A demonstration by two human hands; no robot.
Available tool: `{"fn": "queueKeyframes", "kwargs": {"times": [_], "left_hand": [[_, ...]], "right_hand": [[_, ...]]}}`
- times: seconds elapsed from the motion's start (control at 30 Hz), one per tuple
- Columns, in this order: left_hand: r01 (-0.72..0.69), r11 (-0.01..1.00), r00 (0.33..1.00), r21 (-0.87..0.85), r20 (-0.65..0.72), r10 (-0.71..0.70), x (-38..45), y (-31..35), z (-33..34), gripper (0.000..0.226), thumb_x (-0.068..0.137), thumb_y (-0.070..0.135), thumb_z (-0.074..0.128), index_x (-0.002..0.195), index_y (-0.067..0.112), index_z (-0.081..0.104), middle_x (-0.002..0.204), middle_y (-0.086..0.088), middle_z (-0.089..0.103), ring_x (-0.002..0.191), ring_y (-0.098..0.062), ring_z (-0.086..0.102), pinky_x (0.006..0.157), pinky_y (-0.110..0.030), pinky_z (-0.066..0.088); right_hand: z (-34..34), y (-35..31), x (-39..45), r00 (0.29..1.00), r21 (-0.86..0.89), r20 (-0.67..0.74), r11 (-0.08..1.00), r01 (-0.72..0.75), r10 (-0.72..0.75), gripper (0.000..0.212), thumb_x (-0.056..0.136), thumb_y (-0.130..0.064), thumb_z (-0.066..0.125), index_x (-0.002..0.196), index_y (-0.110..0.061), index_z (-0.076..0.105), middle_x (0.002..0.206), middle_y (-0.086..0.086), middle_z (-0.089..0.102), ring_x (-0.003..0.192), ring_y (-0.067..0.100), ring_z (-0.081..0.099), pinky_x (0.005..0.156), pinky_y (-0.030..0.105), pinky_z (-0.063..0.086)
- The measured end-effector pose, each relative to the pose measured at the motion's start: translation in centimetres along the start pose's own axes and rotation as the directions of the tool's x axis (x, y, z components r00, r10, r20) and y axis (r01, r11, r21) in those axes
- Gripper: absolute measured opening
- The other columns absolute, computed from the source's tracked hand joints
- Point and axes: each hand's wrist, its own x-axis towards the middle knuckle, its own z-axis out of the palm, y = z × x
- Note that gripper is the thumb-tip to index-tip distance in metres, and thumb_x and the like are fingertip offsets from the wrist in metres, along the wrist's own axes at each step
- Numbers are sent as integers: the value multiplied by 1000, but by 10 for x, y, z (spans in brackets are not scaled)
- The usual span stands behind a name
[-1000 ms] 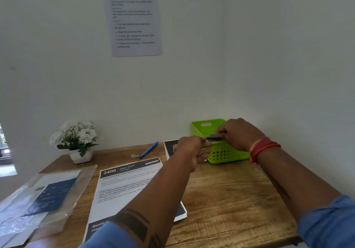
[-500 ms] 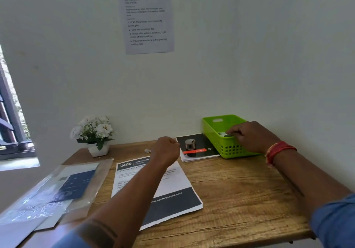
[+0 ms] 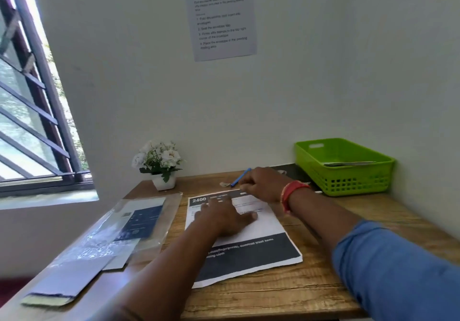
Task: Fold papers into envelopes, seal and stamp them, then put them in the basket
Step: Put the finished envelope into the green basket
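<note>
Both hands have come onto the white, black-banded paper [image 3: 251, 253]

Desk [image 3: 311, 293] is wood with a strong grain, matt, kinda rough looking. Basket [image 3: 348, 183] is glossy lime plastic with a perforated lattice wall. The sheet [image 3: 261, 253] is plain matt paper, printed black and white. Over on the left there's a clear plastic sleeve [image 3: 119, 236], shiny and crinkly, catching the window light. Flowerpot [image 3: 163, 183] looks like smooth white ceramic, can't be sure. Sleeve [image 3: 403, 268] on the right arm is blue cloth.
</note>
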Motion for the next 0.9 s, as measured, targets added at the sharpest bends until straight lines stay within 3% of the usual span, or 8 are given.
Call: {"fn": "queueKeyframes", "kwargs": {"times": [0.1,0.2,0.4,0.5,0.6,0.67,0.77,0.9], "left_hand": [[-18,1000,1000,-19,-4,18,-6,-1,6,116,69,97,34,161,29,17,168,-15,11,154,-40,9,122,-58,15],[-13,1000,1000,-22,4,13,-11,1,11,105,80,91,33,162,30,10,170,-13,1,155,-38,-1,122,-57,5],[-36,997,997,-64,-77,31,-5,-2,12,111,74,92,43,159,26,20,167,-9,19,153,-34,17,122,-57,19],[-72,994,988,-78,-140,60,-8,-4,11,113,65,96,43,156,29,27,164,-8,28,150,-32,26,119,-57,24],[-63,993,943,-101,-332,26,-13,-5,7,95,81,84,45,155,29,25,166,-14,16,152,-37,16,122,-57,17],[-25,974,881,-227,-466,-86,-15,-10,-3,81,89,70,52,151,24,25,159,-18,27,146,-42,29,117,-59,28],[28,910,862,-413,-452,-232,-12,-22,-16,68,93,51,58,142,19,25,140,-16,52,129,-41,50,106,-59,42],[20,876,857,-481,-443,-263,-3,-34,-35,43,96,32,58,130,12,40,126,-13,63,115,-34,60,97,-52,50]], "right_hand": [[32,8,19,988,-48,154,999,-22,29,56,98,-53,49,145,-23,51,144,6,56,126,23,55,102,34,43],[39,14,30,988,-93,152,995,-18,32,63,98,-55,49,152,-24,40,151,8,48,132,26,50,108,38,42],[37,22,38,998,-95,65,995,-18,24,60,87,-59,60,141,-33,53,143,6,54,128,25,52,105,44,46],[33,21,32,1000,-66,10,998,-5,6,36,87,-47,67,119,-30,67,123,-1,65,108,18,60,93,38,51],[24,18,26,990,72,-144,997,4,6,14,85,-33,72,96,-27,67,106,-2,66,95,18,61,81,32,49],[14,17,21,969,249,-240,968,3,59,13,86,-32,74,92,-26,64,96,-2,67,87,17,62,74,30,47],[2,22,13,932,530,-318,848,26,171,14,86,-29,76,86,-24,63,88,-2,68,80,16,63,72,31,49],[-1,28,7,911,795,-287,605,52,298,15,83,-18,81,87,-16,66,88,12,73,71,22,67,68,31,54]]}}
